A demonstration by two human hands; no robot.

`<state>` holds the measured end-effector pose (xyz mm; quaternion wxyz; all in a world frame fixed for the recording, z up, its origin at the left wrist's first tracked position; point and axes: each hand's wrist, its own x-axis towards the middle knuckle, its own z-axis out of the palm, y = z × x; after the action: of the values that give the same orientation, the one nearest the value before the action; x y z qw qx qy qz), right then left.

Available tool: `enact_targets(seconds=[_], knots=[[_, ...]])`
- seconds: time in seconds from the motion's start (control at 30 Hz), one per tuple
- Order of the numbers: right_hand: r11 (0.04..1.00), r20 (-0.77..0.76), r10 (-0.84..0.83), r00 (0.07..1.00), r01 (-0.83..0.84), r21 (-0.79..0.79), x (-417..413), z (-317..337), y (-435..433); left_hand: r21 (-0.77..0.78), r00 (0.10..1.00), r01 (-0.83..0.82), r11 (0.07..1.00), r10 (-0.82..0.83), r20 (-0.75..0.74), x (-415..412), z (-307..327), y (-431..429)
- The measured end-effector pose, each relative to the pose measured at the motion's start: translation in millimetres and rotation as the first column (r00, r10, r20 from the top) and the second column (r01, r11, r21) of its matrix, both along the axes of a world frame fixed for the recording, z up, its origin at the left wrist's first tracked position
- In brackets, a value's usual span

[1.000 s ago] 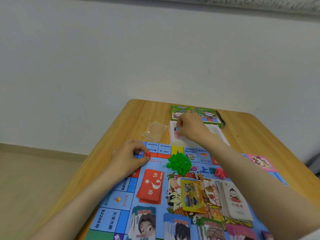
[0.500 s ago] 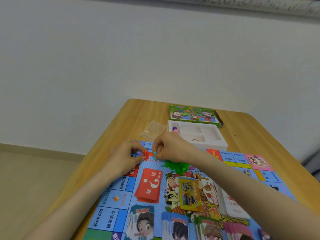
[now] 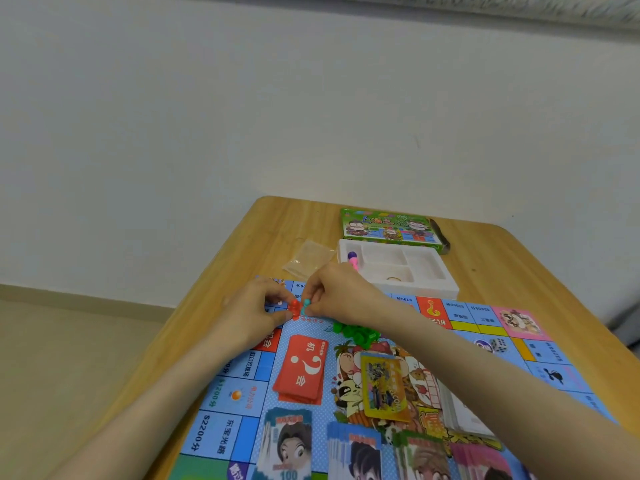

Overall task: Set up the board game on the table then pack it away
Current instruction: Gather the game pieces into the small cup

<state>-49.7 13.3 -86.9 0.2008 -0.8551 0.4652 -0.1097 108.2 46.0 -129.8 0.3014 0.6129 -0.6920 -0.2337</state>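
- Filling the lower frame, the wooden table (image 3: 485, 258) stands against a white wall (image 3: 242, 116) and carries our game.
- The board (image 3: 547, 362) lies open and flat across the table's near part, with blue squares along its edges.
- Just past the board's far edge sits the white tray (image 3: 446, 289), with the green box (image 3: 391, 228) right behind it.
- Our left hand (image 3: 249, 320) is over the board's far left corner, thumb and fingers pinched on an upright red pawn (image 3: 294, 308).
- Our right hand (image 3: 341, 296) is close beside it, fingertips clamped on a teal pawn (image 3: 306, 304). The two pawns stand side by side; we cannot tell whether they touch the board.
- A red deck (image 3: 304, 368) lies left of the board's centre, a yellow deck (image 3: 382, 386) in the middle, and a white deck (image 3: 464, 414) half under our right forearm.
- Notes (image 3: 287, 445) in stacks line the near edge.
- A clear bag (image 3: 306, 261) lies on bare wood, left of the tray.
- Green houses (image 3: 356, 332) are heaped beneath our right wrist, partly hidden.
- A pink pawn (image 3: 353, 262) and a purple pawn (image 3: 352, 254) sit in the tray's left compartment.
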Motion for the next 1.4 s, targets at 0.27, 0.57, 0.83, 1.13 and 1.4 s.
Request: enact_targets(seconds=[0.27,0.57,0.83,1.13,1.4], knots=[[0.991,0.039,-0.132,0.991,0.133,-0.027,-22.0,24.0,-21.6,0.083,0.998,0.002,0.997,0.004,-0.066,0.2,4.2,0.7],[0.939,-0.039,-0.295,0.955,0.282,-0.197,-49.9,-9.0,-61.3,0.126,0.999,0.0,0.992,0.007,-0.05,0.9,6.1,2.3],[0.931,-0.076,-0.323,0.943,0.302,-0.206,-43.0,-6.1,-71.1,0.13,0.999,-0.005,0.991,0.012,-0.052,0.9,4.7,1.4],[0.941,-0.07,-0.279,0.958,0.258,-0.22,-44.8,-4.1,-71.0,0.138,0.999,-0.002,0.99,0.009,-0.053,1.0,5.8,2.1],[0.951,-0.047,-0.252,0.967,0.238,-0.196,-44.6,-1.4,-71.8,0.176,0.996,-0.007,0.984,0.022,-0.081,0.3,7.9,3.6]])
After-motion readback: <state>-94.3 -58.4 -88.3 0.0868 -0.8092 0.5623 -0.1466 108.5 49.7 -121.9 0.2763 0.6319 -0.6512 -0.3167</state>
